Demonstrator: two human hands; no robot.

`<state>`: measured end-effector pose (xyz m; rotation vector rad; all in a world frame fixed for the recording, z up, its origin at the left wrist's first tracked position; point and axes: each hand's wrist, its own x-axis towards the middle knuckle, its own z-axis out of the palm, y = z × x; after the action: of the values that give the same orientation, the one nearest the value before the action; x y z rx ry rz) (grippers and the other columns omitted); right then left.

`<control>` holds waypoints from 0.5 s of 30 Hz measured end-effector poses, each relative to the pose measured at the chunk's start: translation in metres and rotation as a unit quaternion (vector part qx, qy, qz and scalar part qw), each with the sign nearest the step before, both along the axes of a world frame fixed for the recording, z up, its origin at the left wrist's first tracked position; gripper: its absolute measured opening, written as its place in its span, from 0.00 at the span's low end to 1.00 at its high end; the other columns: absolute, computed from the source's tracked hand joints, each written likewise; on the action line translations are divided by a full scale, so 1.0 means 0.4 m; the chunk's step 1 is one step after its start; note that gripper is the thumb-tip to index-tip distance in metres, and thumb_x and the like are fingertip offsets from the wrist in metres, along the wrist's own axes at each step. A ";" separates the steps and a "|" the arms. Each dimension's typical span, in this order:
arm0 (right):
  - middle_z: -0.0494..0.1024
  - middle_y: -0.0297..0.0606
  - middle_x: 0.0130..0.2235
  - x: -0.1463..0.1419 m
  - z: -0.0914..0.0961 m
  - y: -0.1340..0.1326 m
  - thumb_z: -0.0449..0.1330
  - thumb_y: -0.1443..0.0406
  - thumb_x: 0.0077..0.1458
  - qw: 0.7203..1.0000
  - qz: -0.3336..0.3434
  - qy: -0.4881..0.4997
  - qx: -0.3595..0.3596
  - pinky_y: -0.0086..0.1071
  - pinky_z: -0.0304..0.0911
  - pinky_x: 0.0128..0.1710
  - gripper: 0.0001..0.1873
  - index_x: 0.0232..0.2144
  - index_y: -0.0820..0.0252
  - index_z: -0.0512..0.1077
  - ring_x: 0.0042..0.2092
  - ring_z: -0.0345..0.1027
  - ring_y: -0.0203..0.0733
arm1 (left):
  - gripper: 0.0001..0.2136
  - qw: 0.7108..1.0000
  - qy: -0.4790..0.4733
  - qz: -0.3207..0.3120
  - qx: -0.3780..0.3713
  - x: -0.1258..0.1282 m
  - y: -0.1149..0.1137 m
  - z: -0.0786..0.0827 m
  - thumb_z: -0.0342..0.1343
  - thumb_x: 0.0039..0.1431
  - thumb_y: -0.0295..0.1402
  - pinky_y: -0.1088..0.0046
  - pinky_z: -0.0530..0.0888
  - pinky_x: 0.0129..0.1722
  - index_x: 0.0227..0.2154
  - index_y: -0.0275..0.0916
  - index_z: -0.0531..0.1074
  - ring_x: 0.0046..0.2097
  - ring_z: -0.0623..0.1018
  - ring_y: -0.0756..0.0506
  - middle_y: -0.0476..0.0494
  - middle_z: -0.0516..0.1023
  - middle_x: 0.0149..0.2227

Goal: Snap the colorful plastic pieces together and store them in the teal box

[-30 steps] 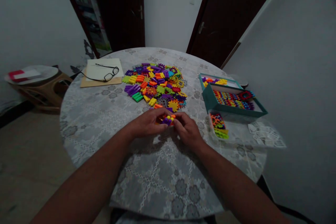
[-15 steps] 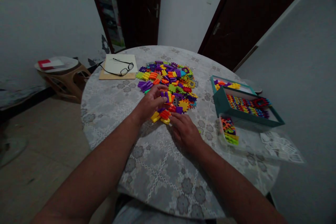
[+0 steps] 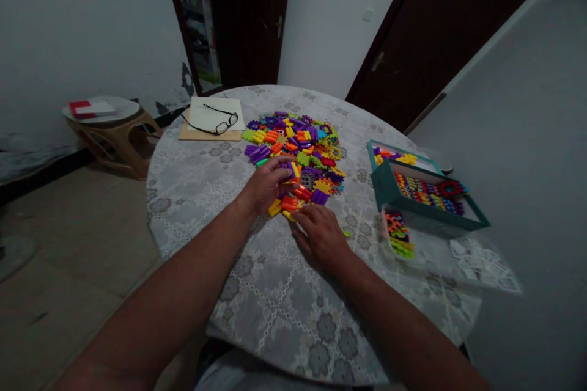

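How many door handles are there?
2: one handle on the left-hand dark door, another handle on the right-hand dark door. I see no others.

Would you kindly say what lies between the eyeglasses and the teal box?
The head view shows the pile of colorful pieces, then bare tablecloth nearer the box.

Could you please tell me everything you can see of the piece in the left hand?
The piece is blocky, with purple and yellow bars that look like plastic; orange shows alongside. The left hand grips and partly hides it. In view it overlaps the near part of the heap; whether they touch is unclear.
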<state>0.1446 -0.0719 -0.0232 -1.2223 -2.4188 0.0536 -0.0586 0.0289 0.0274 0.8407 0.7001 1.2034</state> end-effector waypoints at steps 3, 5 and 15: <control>0.77 0.49 0.63 -0.011 0.007 0.002 0.63 0.64 0.73 1.000 0.010 -0.009 0.007 0.53 0.61 0.67 0.21 0.65 0.51 0.75 0.66 0.64 0.59 | 0.19 1.000 0.003 0.001 -0.001 0.003 -0.003 0.002 0.70 0.53 0.28 0.67 0.85 0.39 0.49 0.38 0.79 0.42 0.82 0.45 0.44 0.80 0.41; 0.78 0.48 0.59 -0.014 0.006 0.003 0.62 0.64 0.74 1.000 0.014 -0.009 0.013 0.51 0.62 0.65 0.16 0.61 0.51 0.79 0.64 0.66 0.56 | 0.19 1.000 0.009 0.004 -0.003 0.006 -0.004 0.002 0.71 0.53 0.28 0.67 0.85 0.40 0.49 0.38 0.80 0.42 0.81 0.45 0.44 0.80 0.41; 0.76 0.43 0.48 0.016 -0.007 0.003 0.60 0.69 0.69 0.984 -0.005 0.172 -0.036 0.37 0.68 0.48 0.10 0.49 0.56 0.79 0.48 0.71 0.46 | 0.24 0.997 0.062 -0.030 0.024 0.022 -0.023 0.006 0.74 0.53 0.32 0.67 0.83 0.41 0.54 0.39 0.79 0.41 0.82 0.46 0.46 0.80 0.44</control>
<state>0.1512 -0.0705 -0.0259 -1.1480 -2.1260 0.3248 -0.0498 0.0197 0.0300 0.9771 0.7445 1.1257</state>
